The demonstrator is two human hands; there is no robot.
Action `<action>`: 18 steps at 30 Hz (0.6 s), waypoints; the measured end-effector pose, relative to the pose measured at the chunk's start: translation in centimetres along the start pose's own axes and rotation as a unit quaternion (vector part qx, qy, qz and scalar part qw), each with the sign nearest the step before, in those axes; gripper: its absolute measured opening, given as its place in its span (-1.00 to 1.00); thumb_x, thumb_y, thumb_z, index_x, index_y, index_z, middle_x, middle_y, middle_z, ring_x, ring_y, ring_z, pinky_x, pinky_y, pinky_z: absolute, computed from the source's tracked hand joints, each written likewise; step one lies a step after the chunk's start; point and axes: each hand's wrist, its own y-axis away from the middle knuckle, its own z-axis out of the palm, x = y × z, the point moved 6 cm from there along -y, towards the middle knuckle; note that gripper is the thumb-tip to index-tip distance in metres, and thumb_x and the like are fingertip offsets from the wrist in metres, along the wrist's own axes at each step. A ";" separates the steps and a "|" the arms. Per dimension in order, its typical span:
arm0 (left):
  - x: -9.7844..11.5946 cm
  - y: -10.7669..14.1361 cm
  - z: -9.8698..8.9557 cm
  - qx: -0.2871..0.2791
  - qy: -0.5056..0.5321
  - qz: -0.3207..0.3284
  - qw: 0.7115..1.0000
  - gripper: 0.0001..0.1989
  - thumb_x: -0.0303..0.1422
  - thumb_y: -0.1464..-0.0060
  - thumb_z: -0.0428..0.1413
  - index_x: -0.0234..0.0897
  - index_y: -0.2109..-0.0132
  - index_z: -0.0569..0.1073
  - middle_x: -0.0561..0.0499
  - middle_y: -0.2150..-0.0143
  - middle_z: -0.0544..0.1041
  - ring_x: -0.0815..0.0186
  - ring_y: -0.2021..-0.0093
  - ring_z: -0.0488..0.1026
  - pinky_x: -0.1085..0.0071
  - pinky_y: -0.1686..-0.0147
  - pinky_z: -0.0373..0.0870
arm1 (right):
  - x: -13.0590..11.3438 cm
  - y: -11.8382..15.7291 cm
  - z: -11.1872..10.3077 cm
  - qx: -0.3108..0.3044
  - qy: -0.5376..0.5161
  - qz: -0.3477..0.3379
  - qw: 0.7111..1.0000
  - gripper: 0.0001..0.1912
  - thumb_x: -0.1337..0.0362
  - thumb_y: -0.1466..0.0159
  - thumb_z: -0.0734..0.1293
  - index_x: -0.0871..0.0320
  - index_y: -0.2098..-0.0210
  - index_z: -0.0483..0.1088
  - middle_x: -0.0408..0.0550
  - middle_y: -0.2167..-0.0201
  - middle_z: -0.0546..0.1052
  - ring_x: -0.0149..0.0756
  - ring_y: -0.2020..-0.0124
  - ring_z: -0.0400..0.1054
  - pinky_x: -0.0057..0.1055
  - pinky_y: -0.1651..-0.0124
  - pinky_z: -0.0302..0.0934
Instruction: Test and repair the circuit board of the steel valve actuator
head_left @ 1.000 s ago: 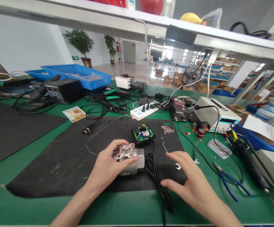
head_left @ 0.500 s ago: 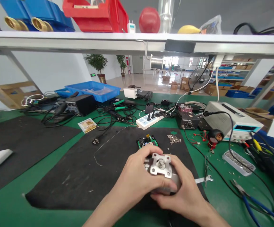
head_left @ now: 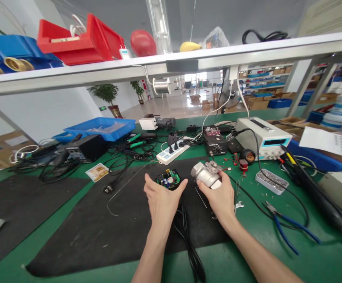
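Observation:
My right hand (head_left: 219, 194) is wrapped around a silvery metal ball valve (head_left: 208, 175), tilted over the right part of the black mat, with its square mounting flange towards the far right. My left hand (head_left: 163, 196) is open, thumb and fingers spread on either side of a green circuit board (head_left: 168, 179) that carries several components. Whether the fingers touch the board I cannot tell. From beneath that hand a black cable (head_left: 188, 243) runs to the front. A thin L-shaped hex key (head_left: 201, 197) lies between the hands, and an open-end wrench (head_left: 239, 204) is right of my right wrist.
Blue-handled pliers (head_left: 289, 224) and a box of small metal parts (head_left: 271, 181) lie to the right. Behind the mat (head_left: 94, 232) are a white power strip (head_left: 172, 152), a soldering station (head_left: 215, 144) and tangled cables. A shelf (head_left: 106, 74) crosses overhead.
My left hand has let go of the valve and moved left to the circuit board. My right hand has carried the valve right and away from me. The view has turned to the right.

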 end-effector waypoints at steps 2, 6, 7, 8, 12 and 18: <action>0.5 0.6 0.9 0.011 0.001 -0.008 1.000 0.43 0.13 0.21 0.40 -0.44 -0.47 -0.30 -0.62 -0.37 0.03 -0.42 -0.42 0.04 -0.30 -0.30 0.15 | 0.0 0.0 0.0 0.000 0.002 -0.007 1.000 -0.21 -0.04 -0.12 0.48 0.29 -0.20 0.31 0.27 -0.12 0.50 0.14 -0.13 0.40 0.02 -0.20 0.25; 0.5 0.4 1.7 0.015 0.027 -0.038 0.999 0.40 0.02 0.24 0.44 -0.43 -0.48 -0.23 -0.59 -0.36 0.04 -0.42 -0.43 0.03 -0.29 -0.34 0.06 | 0.0 0.1 0.2 -0.013 -0.001 -0.016 1.000 -0.23 -0.01 -0.10 0.48 0.26 -0.19 0.31 0.23 -0.12 0.50 0.13 -0.14 0.39 0.00 -0.21 0.24; 0.3 0.1 1.5 0.014 0.040 -0.053 0.998 0.40 0.00 0.26 0.45 -0.43 -0.48 -0.21 -0.59 -0.36 0.05 -0.42 -0.43 0.02 -0.30 -0.35 0.04 | 0.0 0.1 0.1 -0.016 -0.001 -0.018 1.000 -0.24 0.00 -0.10 0.48 0.25 -0.18 0.31 0.23 -0.12 0.49 0.13 -0.14 0.39 0.00 -0.21 0.23; 0.0 -0.3 1.3 0.010 0.056 -0.073 0.996 0.40 -0.01 0.28 0.45 -0.44 -0.48 -0.20 -0.60 -0.36 0.07 -0.42 -0.43 0.03 -0.31 -0.35 0.03 | 0.0 0.1 0.1 -0.019 -0.001 -0.020 1.000 -0.24 0.01 -0.09 0.48 0.25 -0.18 0.31 0.23 -0.12 0.49 0.14 -0.15 0.38 0.01 -0.22 0.22; -1.4 -2.4 -1.2 -0.076 0.177 -0.154 0.969 0.01 0.01 0.12 0.31 -0.44 -0.35 0.15 -0.49 -0.19 0.42 -0.28 -0.24 0.42 -0.26 -0.16 0.39 | -0.2 0.1 0.0 -0.033 -0.008 -0.033 0.999 -0.25 0.02 -0.08 0.48 0.23 -0.17 0.30 0.21 -0.12 0.48 0.15 -0.16 0.37 0.03 -0.23 0.22; -1.2 -4.1 -10.3 -0.228 0.347 -0.099 0.904 -0.48 0.05 -0.23 -0.08 -0.18 -0.10 0.46 -0.10 -0.15 0.60 -0.01 -0.16 0.55 -0.10 -0.11 0.56 | -1.1 0.8 0.5 -0.082 -0.044 -0.061 0.994 -0.25 0.05 -0.04 0.52 0.14 -0.16 0.30 0.08 -0.11 0.50 0.02 -0.13 0.40 -0.08 -0.22 0.26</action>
